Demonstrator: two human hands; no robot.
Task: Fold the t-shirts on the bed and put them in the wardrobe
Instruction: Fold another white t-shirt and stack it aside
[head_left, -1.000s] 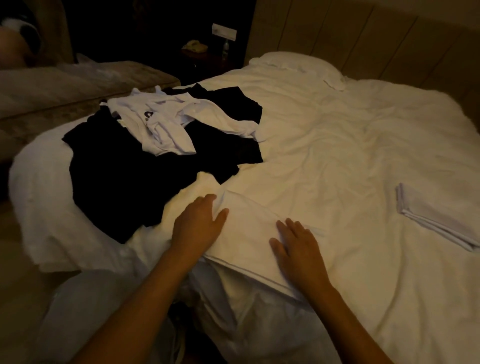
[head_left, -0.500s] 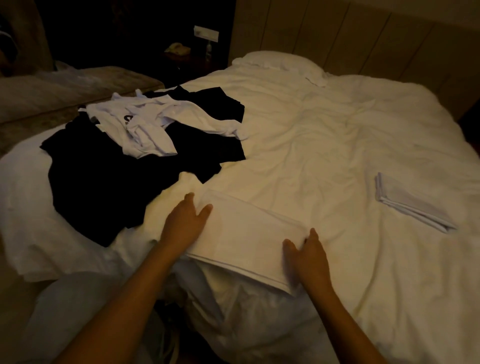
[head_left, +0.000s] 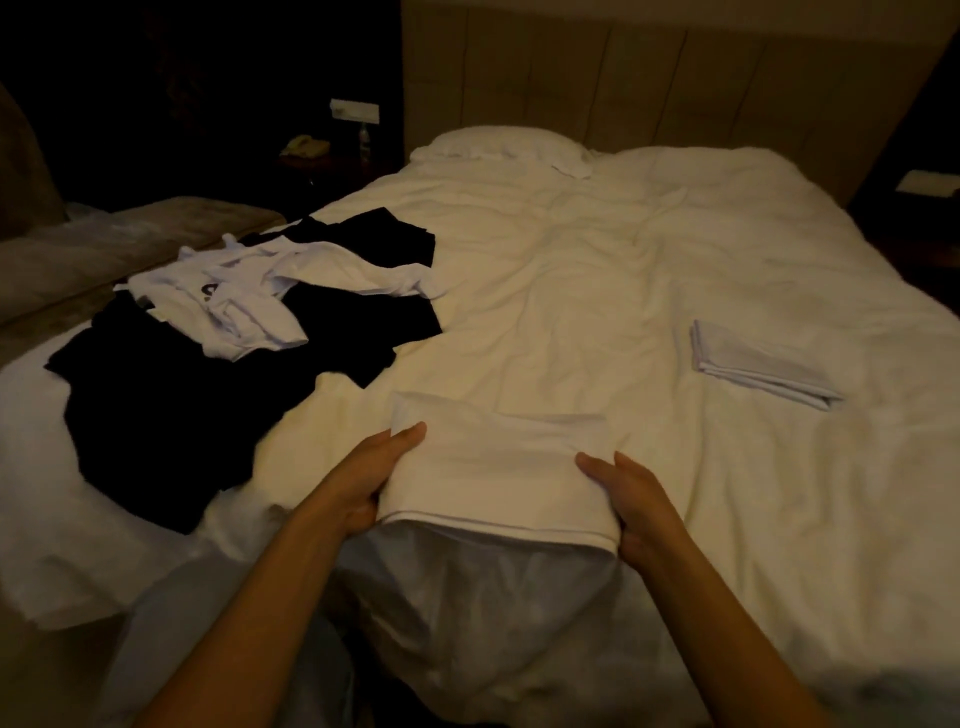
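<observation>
A folded white t-shirt (head_left: 498, 467) lies at the near edge of the bed (head_left: 597, 291). My left hand (head_left: 371, 475) grips its left side with the thumb on top and the fingers tucked beneath. My right hand (head_left: 636, 501) grips its right side the same way. A second folded white t-shirt (head_left: 758, 366) lies on the duvet to the right. On the bed's left side a crumpled white t-shirt (head_left: 234, 301) with a dark print lies on top of spread-out black t-shirts (head_left: 171, 415).
A pillow (head_left: 498, 148) lies against the padded headboard (head_left: 649, 78). A dark bedside table with a telephone (head_left: 306, 147) stands at the back left. A brown upholstered bench (head_left: 104, 249) runs along the bed's left side. No wardrobe is in view.
My hands were pressing flat on the folded white t-shirt; they have moved out to its two sides and taken hold of it. The shirt now sits squarer to me.
</observation>
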